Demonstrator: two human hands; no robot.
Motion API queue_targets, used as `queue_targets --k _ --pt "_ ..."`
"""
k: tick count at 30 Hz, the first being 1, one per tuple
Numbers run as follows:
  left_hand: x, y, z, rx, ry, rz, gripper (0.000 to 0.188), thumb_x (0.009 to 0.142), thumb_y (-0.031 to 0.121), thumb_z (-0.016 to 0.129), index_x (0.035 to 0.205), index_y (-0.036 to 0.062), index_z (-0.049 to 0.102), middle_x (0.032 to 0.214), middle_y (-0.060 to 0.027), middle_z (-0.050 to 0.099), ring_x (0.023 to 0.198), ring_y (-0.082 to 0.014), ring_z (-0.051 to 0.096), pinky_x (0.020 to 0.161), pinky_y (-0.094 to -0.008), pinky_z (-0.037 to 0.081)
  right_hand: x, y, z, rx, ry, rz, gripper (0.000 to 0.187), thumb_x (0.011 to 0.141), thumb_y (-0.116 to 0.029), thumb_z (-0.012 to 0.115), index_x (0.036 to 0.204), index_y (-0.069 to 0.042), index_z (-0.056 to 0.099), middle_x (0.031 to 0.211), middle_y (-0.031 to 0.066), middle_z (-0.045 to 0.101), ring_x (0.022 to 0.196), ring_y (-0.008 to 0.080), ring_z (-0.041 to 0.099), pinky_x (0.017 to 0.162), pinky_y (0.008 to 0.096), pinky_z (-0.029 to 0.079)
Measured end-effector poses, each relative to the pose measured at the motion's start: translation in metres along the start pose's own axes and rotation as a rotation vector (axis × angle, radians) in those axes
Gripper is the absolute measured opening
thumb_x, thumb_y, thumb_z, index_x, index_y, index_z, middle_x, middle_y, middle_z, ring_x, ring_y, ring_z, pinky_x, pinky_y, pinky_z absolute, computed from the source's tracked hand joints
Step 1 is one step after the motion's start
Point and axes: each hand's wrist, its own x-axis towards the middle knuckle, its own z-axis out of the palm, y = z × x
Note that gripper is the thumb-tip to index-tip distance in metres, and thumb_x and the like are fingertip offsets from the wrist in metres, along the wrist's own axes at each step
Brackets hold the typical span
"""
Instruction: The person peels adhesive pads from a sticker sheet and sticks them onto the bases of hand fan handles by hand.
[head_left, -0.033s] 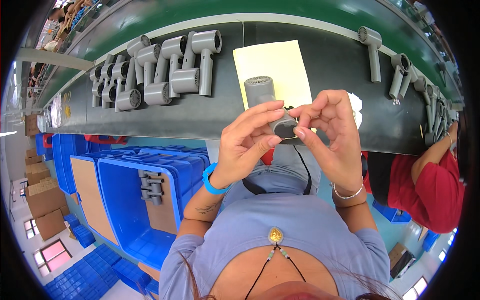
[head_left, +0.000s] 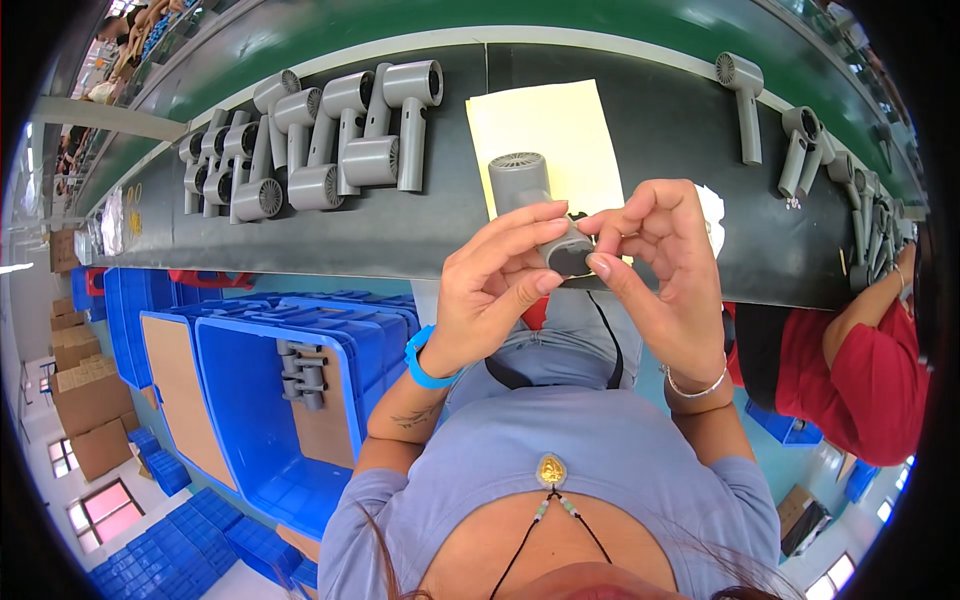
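Note:
My left hand (head_left: 503, 285) is closed around the handle of a grey hair dryer housing (head_left: 517, 183). Its round head with a slotted end points away from me, over a pale yellow sheet (head_left: 560, 130) on the bench. The dark end of the handle faces me. At that end, thumb and forefinger of my right hand (head_left: 655, 255) are pinched against the handle's edge. Whatever sits between those fingertips is too small or hidden to name. A small black bit shows beside the handle near the right fingers.
Several grey dryer housings (head_left: 413, 120) stand in rows on the black bench (head_left: 440, 225) at left; more (head_left: 742, 100) lie at right. Blue crates (head_left: 215, 400) stand below left, one holding grey parts (head_left: 302, 375). A person in a red sleeve (head_left: 870, 370) works at right.

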Motion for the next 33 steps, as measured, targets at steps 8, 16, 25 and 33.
queue_targets --k 8,16,25,33 --pt "0.001 0.000 0.001 -0.010 0.005 0.011 0.037 0.089 -0.006 0.061 0.126 -0.0043 0.056 0.137 -0.0195 0.047 0.105 -0.0220 0.063 0.086 -0.0303 0.055 0.000 -0.001 0.001 -0.032 0.004 -0.014 0.036 0.083 0.009 0.062 0.109 -0.004 0.041 0.089 0.0065 0.056 0.094 0.0157 0.061 0.083 0.0287 0.049" --pt "0.000 0.001 -0.001 0.010 -0.002 0.001 0.037 0.089 -0.004 0.061 0.126 -0.0040 0.056 0.136 -0.0186 0.048 0.100 -0.0183 0.063 0.082 -0.0283 0.055 0.000 -0.001 0.004 -0.036 0.027 -0.006 0.037 0.082 0.011 0.061 0.110 -0.004 0.040 0.089 0.0068 0.056 0.095 0.0160 0.061 0.083 0.0288 0.050" --pt "0.002 -0.003 -0.002 0.003 0.001 0.005 0.035 0.091 -0.001 0.060 0.126 -0.0038 0.057 0.135 -0.0175 0.049 0.108 -0.0213 0.060 0.087 -0.0309 0.055 -0.009 -0.006 0.003 -0.270 -0.010 -0.204 0.041 0.080 0.010 0.064 0.110 -0.004 0.039 0.089 0.0085 0.058 0.102 0.0250 0.063 0.089 0.0351 0.046" --pt "0.001 0.005 -0.004 -0.096 0.045 -0.052 0.031 0.095 0.008 0.057 0.125 -0.0024 0.058 0.134 -0.0166 0.050 0.113 -0.0207 0.058 0.090 -0.0323 0.054 -0.013 -0.018 -0.002 -0.276 -0.055 -0.183 0.039 0.079 0.010 0.064 0.106 -0.005 0.040 0.086 0.0083 0.059 0.103 0.0268 0.063 0.092 0.0364 0.043"
